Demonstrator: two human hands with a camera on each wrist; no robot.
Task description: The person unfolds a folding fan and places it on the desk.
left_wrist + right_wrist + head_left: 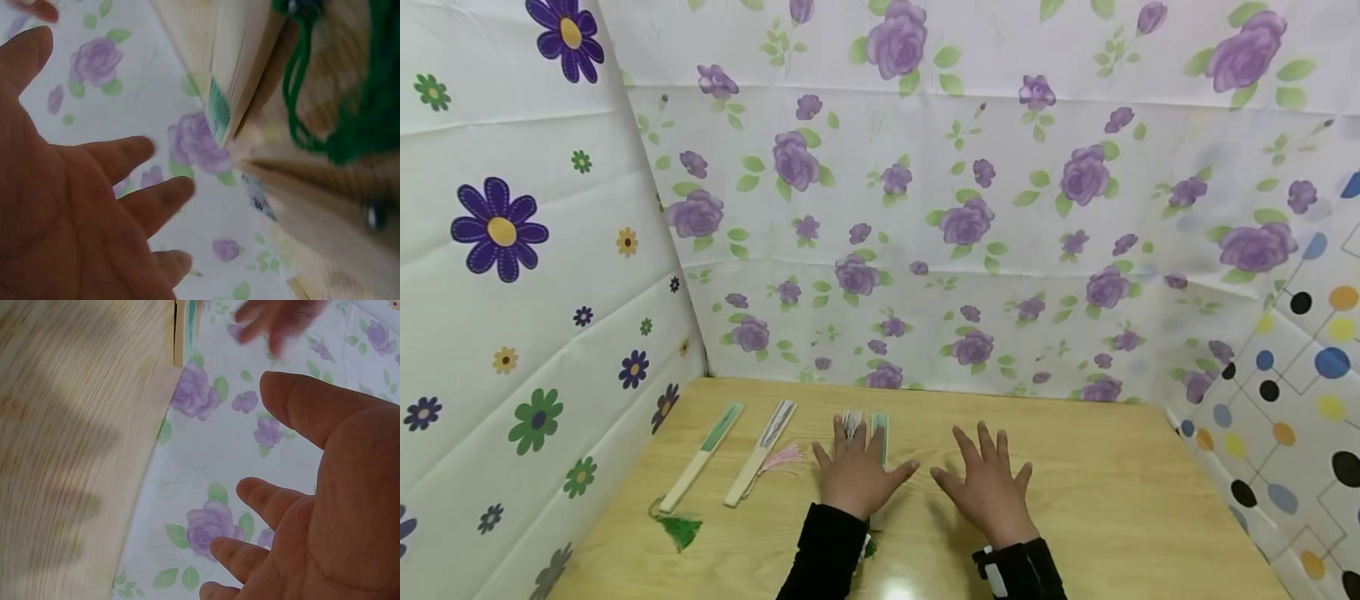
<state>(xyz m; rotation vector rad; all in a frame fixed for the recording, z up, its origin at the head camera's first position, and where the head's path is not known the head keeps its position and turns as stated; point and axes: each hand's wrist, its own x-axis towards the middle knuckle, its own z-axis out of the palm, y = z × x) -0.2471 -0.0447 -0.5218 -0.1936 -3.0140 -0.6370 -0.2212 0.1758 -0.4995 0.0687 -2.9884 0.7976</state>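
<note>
Several folded hand fans lie side by side on the table. The leftmost fan [702,457] has a green-printed top and a green tassel [679,532]; beside it is a fan [761,454] with a grey-patterned top and a pink tassel [784,457]. My left hand [855,477], fingers spread, hovers over two more fans, one grey-topped [852,421] and one green-topped [880,429], and hides most of both. In the left wrist view, that palm [69,212] holds nothing, with a green tassel [362,119] close by. My right hand [994,493] is spread above bare wood, holding nothing.
The wooden table [1120,483] is enclosed by patterned cloth: purple roses on the back cloth [925,308], daisies on the left cloth [557,350], coloured dots on the right cloth [1300,375].
</note>
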